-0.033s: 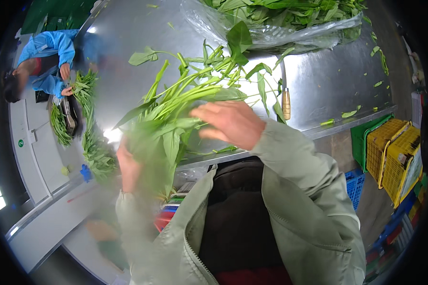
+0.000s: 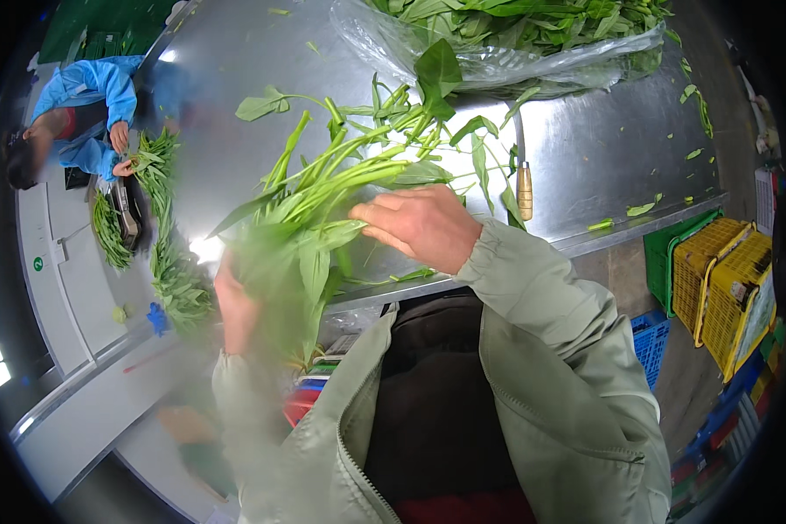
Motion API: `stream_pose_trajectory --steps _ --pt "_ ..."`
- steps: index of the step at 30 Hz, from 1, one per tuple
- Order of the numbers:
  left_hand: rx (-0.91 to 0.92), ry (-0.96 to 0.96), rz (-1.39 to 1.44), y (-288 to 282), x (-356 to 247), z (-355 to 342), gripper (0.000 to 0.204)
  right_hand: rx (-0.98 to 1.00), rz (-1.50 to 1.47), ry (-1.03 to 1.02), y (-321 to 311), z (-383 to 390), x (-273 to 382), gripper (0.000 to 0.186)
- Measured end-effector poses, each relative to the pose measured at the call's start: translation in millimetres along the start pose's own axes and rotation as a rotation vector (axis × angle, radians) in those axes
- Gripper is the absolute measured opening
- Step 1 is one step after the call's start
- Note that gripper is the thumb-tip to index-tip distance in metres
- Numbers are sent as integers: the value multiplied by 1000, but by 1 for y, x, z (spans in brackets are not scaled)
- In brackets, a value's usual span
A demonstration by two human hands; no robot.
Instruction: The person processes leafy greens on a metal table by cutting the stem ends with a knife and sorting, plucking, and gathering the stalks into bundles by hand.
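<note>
Both hands are working one bunch of leafy greens over the steel table: the left hand, blurred and low at the table's near edge, is gripping the bunch from below at its leafy end, while the right hand is lying over the long pale stems with its fingers curled around several of them, so neither hand is free. Far off to the left, a co-worker in a blue jacket is bending over rows of greens lying along a white counter, which suggests some bundles are already laid out there. Moving right, the held bunch is fanning out above the tabletop, its stems pointing up and away. Just beside it, a knife with a wooden handle is resting on the steel. Behind, a clear plastic bag is holding a large heap of unsorted leaves, so plenty seems left to handle. Loose leaf scraps are lying about the table, and yellow crates are standing at the far right.
</note>
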State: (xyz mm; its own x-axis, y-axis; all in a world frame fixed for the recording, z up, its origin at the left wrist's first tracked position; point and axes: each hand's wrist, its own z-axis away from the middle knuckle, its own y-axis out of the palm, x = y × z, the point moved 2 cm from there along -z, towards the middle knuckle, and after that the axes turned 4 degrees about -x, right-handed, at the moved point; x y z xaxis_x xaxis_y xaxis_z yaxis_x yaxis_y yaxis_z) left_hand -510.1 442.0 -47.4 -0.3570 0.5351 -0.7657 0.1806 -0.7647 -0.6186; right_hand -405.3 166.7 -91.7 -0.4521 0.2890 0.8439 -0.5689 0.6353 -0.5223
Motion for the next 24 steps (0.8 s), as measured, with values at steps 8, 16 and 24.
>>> stream_pose_trajectory --steps 8,16,24 --pt "8 -92 59 -12 25 8 61 -349 -1713 53 -16 6 -74 38" --pt "-42 -72 57 -8 19 12 60 -149 -610 500 -32 3 -21 36" --pt "-65 -77 -8 1 6 10 61 -3 -811 482 -24 -4 -16 40"
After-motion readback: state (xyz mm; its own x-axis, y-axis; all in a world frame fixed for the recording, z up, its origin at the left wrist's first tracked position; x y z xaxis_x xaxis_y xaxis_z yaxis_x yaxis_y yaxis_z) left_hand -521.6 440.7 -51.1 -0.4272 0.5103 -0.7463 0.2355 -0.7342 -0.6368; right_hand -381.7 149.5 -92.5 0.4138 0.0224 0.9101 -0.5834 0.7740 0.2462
